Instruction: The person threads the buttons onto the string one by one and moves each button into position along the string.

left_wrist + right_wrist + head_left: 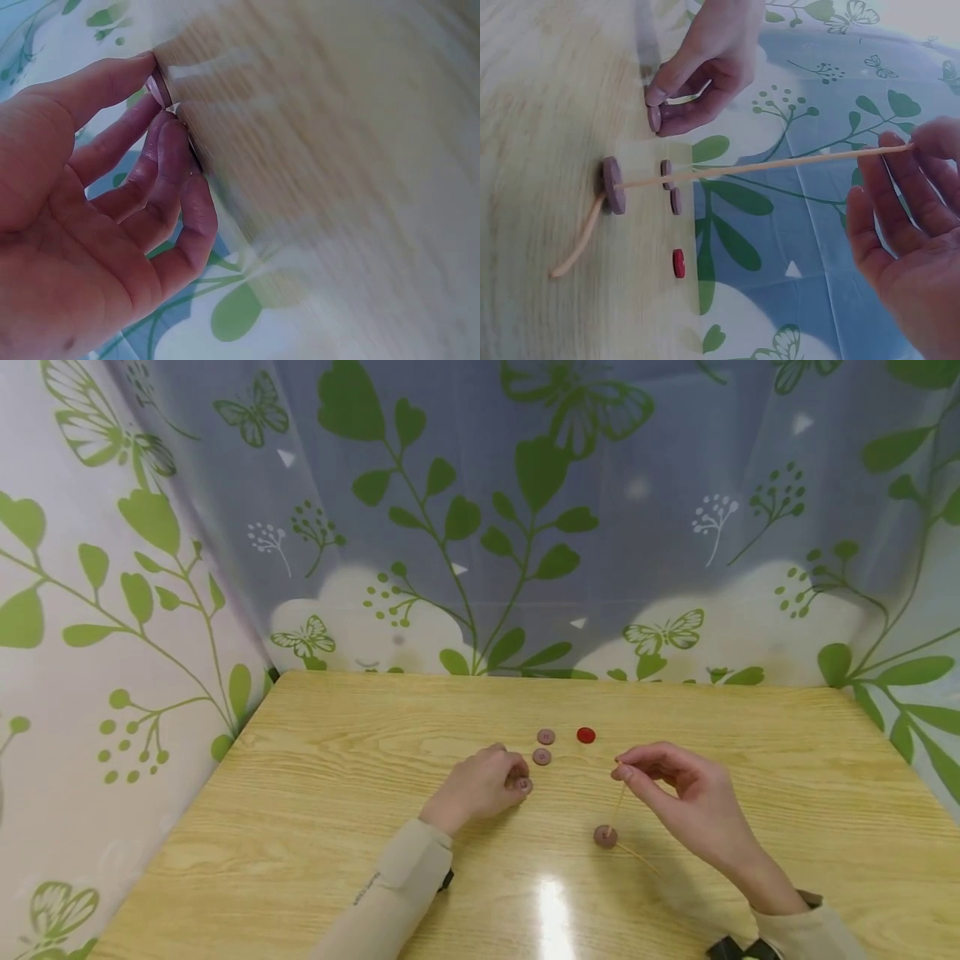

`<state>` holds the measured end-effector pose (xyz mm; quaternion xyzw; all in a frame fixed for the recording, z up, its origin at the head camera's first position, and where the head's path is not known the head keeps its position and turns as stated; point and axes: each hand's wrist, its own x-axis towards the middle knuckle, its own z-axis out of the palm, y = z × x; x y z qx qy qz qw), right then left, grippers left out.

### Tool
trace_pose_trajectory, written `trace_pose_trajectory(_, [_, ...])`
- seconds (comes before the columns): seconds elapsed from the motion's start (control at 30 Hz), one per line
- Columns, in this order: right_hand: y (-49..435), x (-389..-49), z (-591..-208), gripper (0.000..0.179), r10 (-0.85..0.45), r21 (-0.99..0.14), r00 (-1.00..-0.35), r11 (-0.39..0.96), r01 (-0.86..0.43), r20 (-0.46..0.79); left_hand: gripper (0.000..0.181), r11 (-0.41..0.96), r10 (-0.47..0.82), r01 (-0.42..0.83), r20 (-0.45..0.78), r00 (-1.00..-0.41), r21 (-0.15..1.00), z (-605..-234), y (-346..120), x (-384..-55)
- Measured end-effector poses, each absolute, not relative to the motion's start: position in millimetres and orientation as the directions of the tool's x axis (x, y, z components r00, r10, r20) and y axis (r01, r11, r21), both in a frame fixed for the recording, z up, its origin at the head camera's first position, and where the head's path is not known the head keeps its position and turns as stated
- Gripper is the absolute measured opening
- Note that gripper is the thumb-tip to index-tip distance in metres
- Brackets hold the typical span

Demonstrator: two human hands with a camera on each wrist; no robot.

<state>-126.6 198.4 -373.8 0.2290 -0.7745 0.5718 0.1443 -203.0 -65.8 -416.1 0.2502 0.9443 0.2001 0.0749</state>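
Observation:
My left hand [480, 785] pinches a brownish-mauve button [524, 785] between thumb and fingertip; the button is tipped up at the tabletop. In the left wrist view the thumb and a finger meet on that button [159, 86]. My right hand [686, 797] pinches the upper end of a thin orange cord [772, 164] and holds it raised. The cord runs down through a similar button [605, 837], and its loose tail lies on the table beyond. Two more mauve buttons [546, 737] and a red button [586, 735] lie farther back, between the hands.
All of this is on a light wood-grain table [360, 718]. A curtain [480, 527] printed with green leaves and butterflies hangs along its back edge and at the sides. Light glares off the tabletop near the front.

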Motion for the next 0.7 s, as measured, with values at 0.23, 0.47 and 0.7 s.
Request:
trace_pose_trajectory(0.23, [197.7, -126.9, -376.4, 0.017, -0.199, -0.821, -0.850, 0.226, -0.525, 0.488, 0.013, 0.794, 0.491, 0.429, -0.038, -0.870, 0.431, -415.8, -65.3, -203.1])
trace_pose_trajectory(0.47, [196.3, -126.3, -377.3, 0.019, -0.200, -0.815, -0.847, 0.236, -0.529, 0.492, 0.010, 0.766, 0.505, 0.426, -0.042, -0.862, 0.482, -415.4, -67.3, -203.4])
trace_pose_trajectory(0.7, [196.4, -125.3, -374.0, 0.016, -0.184, -0.801, -0.843, 0.265, -0.537, 0.505, 0.013, 0.737, 0.506, 0.391, -0.067, -0.860, 0.551, -415.9, -71.8, -203.1])
